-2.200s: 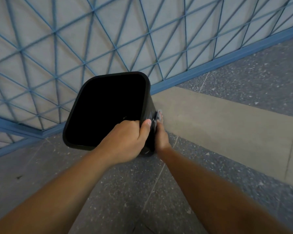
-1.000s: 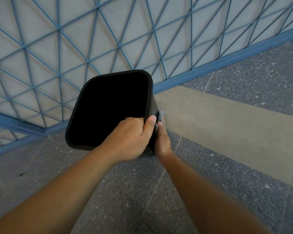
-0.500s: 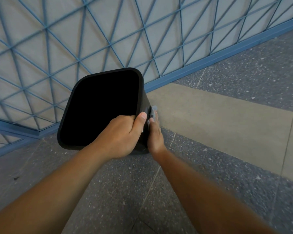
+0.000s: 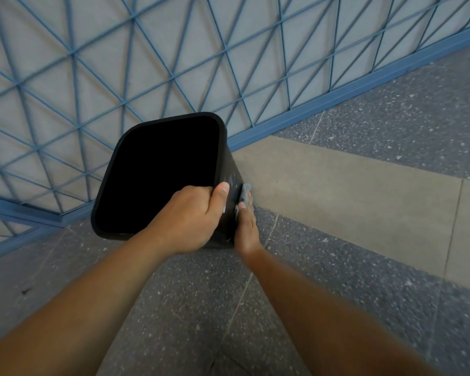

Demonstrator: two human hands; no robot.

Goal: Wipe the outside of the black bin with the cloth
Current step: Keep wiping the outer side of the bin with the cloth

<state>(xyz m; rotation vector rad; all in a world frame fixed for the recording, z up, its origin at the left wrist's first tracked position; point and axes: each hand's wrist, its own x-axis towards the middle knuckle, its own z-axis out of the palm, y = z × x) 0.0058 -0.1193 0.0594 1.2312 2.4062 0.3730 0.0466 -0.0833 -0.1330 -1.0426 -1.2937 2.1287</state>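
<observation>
Head view is showing the left hand gripping the near rim of the black bin, fingers curled inside and thumb outside, while the right hand is pressing a grey cloth flat against the bin's right outer wall. Since the bin is sitting tilted on the speckled grey floor, a hard push is likely risking it twisting or sliding out of that one-handed grip. Behind it a blue lattice fence is standing just beyond, and a tan strip is crossing the floor to the right.
</observation>
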